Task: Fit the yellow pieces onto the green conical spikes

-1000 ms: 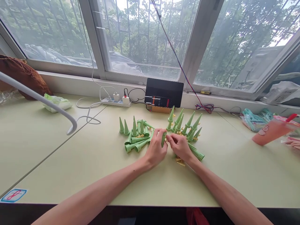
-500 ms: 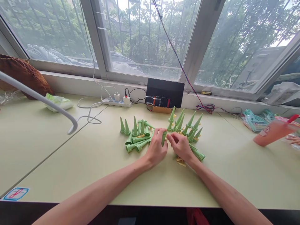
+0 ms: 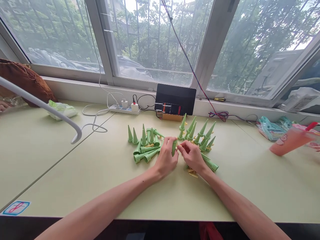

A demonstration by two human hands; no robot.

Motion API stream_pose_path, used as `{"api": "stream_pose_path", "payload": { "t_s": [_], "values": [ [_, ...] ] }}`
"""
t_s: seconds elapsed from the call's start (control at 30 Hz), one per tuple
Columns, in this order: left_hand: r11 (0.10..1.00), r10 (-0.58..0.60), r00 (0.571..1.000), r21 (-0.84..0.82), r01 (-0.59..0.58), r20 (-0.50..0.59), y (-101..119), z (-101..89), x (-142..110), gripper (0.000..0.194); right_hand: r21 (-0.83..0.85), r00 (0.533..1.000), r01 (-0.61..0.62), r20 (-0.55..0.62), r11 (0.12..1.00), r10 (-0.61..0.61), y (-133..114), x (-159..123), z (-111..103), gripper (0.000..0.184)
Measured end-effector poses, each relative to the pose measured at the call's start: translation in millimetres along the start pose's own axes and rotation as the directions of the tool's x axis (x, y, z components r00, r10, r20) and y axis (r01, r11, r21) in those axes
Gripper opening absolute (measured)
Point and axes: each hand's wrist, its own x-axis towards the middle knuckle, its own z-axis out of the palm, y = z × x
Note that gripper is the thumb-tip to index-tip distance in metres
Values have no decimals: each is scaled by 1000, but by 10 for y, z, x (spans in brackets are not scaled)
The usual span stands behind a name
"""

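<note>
My left hand (image 3: 168,156) is closed around a green plastic spike (image 3: 174,147), a hollow cone like a plant-watering spike. Close beside it, my right hand (image 3: 192,154) pinches a small yellow piece (image 3: 179,146) against the spike's side; the fingertips partly hide it. Left of my hands, several green spikes (image 3: 147,150) lie in a heap, with a few standing among them. Behind my right hand stand several upright spikes (image 3: 200,133) with yellow bits on them. Loose yellow pieces (image 3: 193,173) lie below my right wrist, and another spike (image 3: 212,164) lies beside it.
At the back are a dark tablet (image 3: 176,96) with a phone before it and a white power strip (image 3: 125,108). A white lamp arm (image 3: 45,105) crosses the left. On the right stand a pink drink cup (image 3: 287,141) and teal packets (image 3: 271,128). Another person's hand (image 3: 315,146) shows at the right edge.
My hands stay almost in place, and the yellow piece now shows between my right fingertips. Another person's fingers have appeared at the left edge.
</note>
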Motion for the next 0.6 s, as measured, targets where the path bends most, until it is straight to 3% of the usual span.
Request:
{"api": "stream_pose_path", "payload": {
  "t_s": [0.4,0.6],
  "values": [
    [1000,5,1000,-6,-5,13,7,21,-13,42,-70,999,38,-28,997,-40,6,8,-6,44],
    [1000,-14,1000,-15,14,11,28,10,-6,44,-28,999,32,-24,999,-33,-12,3,-7,37]
  ]
}}
